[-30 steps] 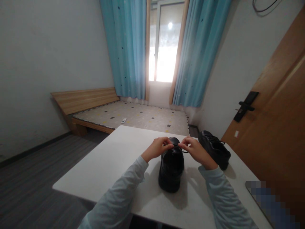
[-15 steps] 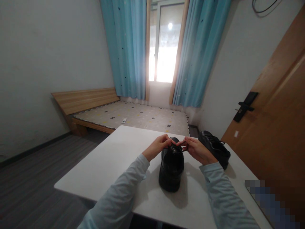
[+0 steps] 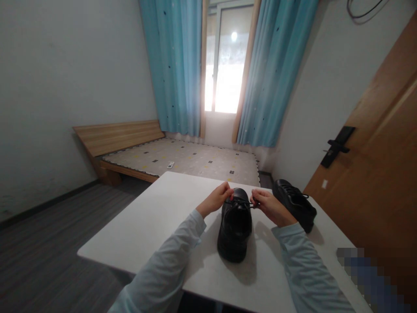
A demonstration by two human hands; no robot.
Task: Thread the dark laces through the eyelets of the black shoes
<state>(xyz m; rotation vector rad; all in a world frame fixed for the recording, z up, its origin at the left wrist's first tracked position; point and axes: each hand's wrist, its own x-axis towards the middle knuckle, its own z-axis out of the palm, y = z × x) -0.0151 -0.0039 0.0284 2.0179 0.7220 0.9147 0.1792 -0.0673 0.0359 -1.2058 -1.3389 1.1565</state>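
Black shoe [image 3: 235, 228] stands upright near the middle of the white table [image 3: 153, 221], heel toward the person, toe pointing away; smooth, faintly glossy upper, rounded toe, thick sole. Left hand [image 3: 215, 200] at the shoe's far left side, fingers pinched on a thin black lace [image 3: 241, 202]. Right hand [image 3: 269, 206] at the shoe's far right side, fingers likewise pinched on the lace, which runs taut between the two hands across the top of the shoe. Both sleeves pale, soft fabric. Second shoe [image 3: 295, 204] lies to the right of the first, just beyond the right hand, same black finish, laces visible on top, angled toward the table's right edge. Tabletop matte, smooth, rounded corners. Beyond the shoe: a low wooden bed [image 3: 130, 143] with a patterned mat, blue pleated curtains [image 3: 172, 65]. Right of the shoe: a wood-grain door [image 3: 374, 174] with a dark lever handle.
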